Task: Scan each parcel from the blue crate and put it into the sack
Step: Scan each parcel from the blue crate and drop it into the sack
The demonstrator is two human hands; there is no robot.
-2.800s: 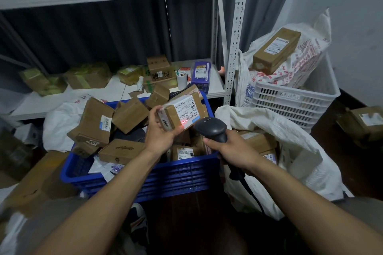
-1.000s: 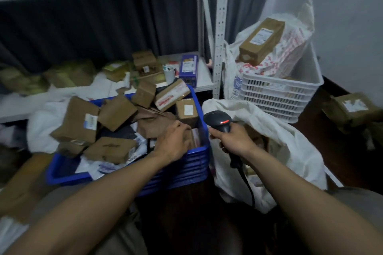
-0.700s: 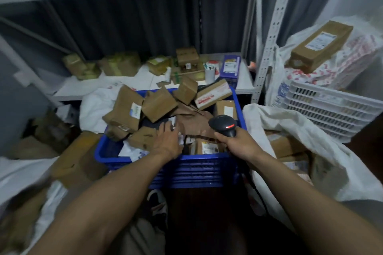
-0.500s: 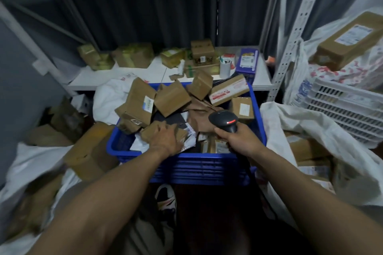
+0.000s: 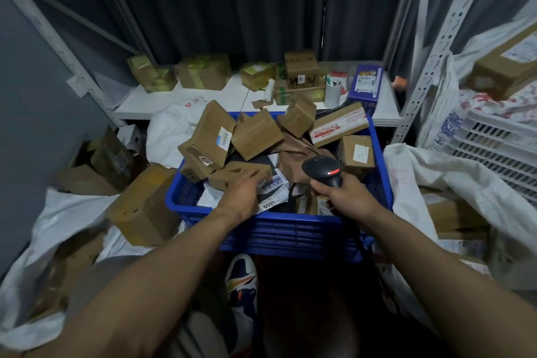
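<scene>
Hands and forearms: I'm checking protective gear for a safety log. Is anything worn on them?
Nothing visible: the left hand and right hand are ungloved, with no watch or wristbands, and no sleeves show up to the frame edge.

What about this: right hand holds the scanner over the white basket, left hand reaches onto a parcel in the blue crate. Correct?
No: in the head view the right hand holds the scanner over the blue crate, not the white basket. The left hand does reach onto a parcel there.

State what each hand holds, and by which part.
The right hand grips the scanner by its handle. The left hand lies on a brown parcel in the blue crate; blur hides whether it grips.
</scene>
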